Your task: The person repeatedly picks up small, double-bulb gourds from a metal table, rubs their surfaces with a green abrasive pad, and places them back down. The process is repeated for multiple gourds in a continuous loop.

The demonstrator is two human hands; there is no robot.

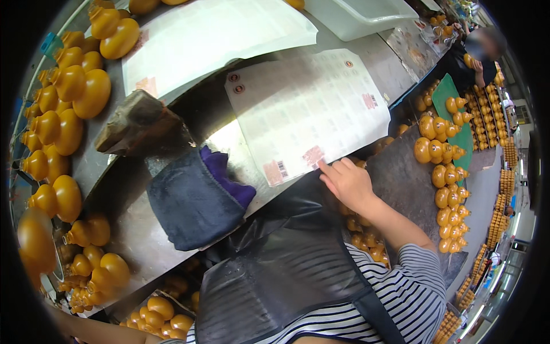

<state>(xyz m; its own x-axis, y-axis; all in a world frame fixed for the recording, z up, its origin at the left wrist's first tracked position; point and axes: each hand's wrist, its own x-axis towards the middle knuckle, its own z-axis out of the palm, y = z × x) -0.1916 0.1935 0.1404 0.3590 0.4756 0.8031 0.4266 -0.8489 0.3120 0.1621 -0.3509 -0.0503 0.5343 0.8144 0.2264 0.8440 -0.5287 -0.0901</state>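
right hand [350, 186] at sheet [309, 112], left forearm [97, 329] cut off

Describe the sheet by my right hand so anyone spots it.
Find the metal table, then your right hand at its near edge. Just beyond lies the white printed sheet. Unlike the brighter sheet at upper left, it shows round marks near its far corners.
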